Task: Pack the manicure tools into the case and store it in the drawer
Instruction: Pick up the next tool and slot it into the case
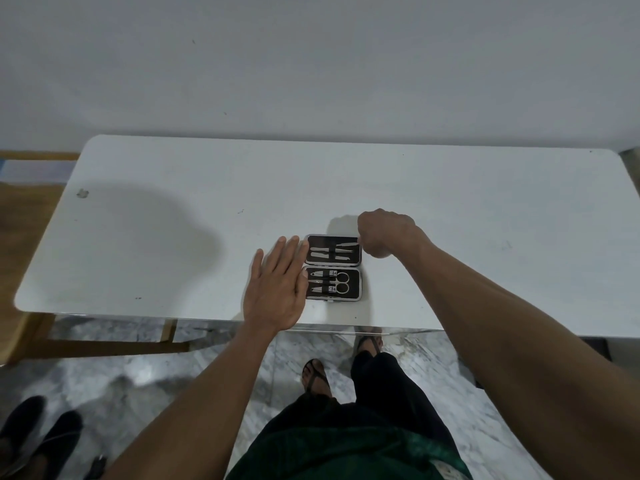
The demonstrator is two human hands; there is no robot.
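Note:
A small manicure case (350,284) lies open flat on the white table (173,237), near its front edge. The dark lining holds metal tools under straps: scissors (341,283) and clippers in the near half, slim files and tweezers (341,251) in the far half. My left hand (277,289) rests flat on the table with fingers apart, its fingertips touching the case's left edge. My right hand (386,233) is curled at the far half's right edge; whether its fingers pinch the rim is hidden.
A white wall rises behind the table. Below the front edge are a marble floor, my sandalled feet (315,375), and dark shoes (38,434) at the bottom left. A wooden frame (31,237) stands to the left. No drawer is visible.

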